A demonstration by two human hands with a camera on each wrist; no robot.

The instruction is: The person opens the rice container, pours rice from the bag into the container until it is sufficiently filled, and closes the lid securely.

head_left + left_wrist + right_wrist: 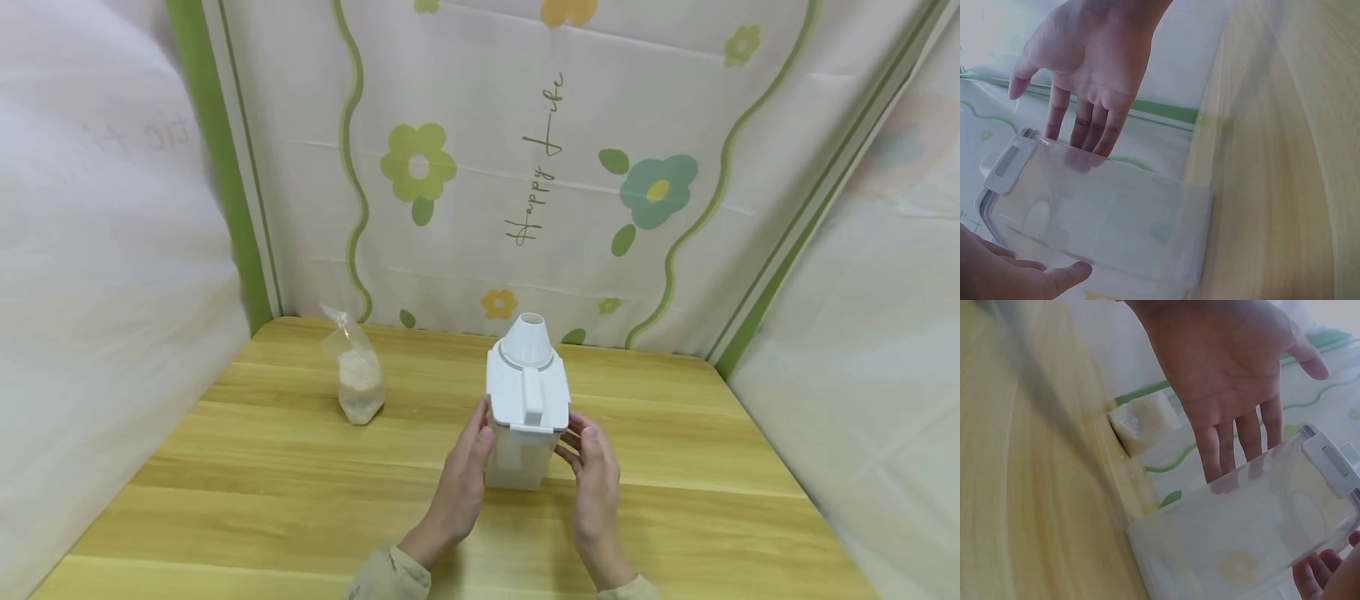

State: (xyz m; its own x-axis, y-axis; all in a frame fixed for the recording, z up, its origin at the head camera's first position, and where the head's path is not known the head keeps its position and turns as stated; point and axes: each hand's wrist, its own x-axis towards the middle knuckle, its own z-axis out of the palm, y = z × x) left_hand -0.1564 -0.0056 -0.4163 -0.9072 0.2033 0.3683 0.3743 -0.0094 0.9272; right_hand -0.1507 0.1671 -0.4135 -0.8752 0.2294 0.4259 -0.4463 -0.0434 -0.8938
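Observation:
A clear plastic storage container [517,462] stands upright at the middle of the table. Its white lid [510,392] has a cone-shaped spout [527,342] on top and a clip at the front. No contents show through its walls. My left hand [459,479] is at the container's left side, its straight fingers against the wall and thumb apart in the right wrist view. On the opposite side, my right hand [596,483] has its fingers extended to the wall; the left wrist view shows its open palm [1094,75]. Whether the base touches the table cannot be told.
A tied clear bag [360,379] of pale grainy material stands at the back left of the wooden table [247,475]. Behind the table hangs a flowered white curtain [472,250], and white cloth walls [105,250] close in both sides.

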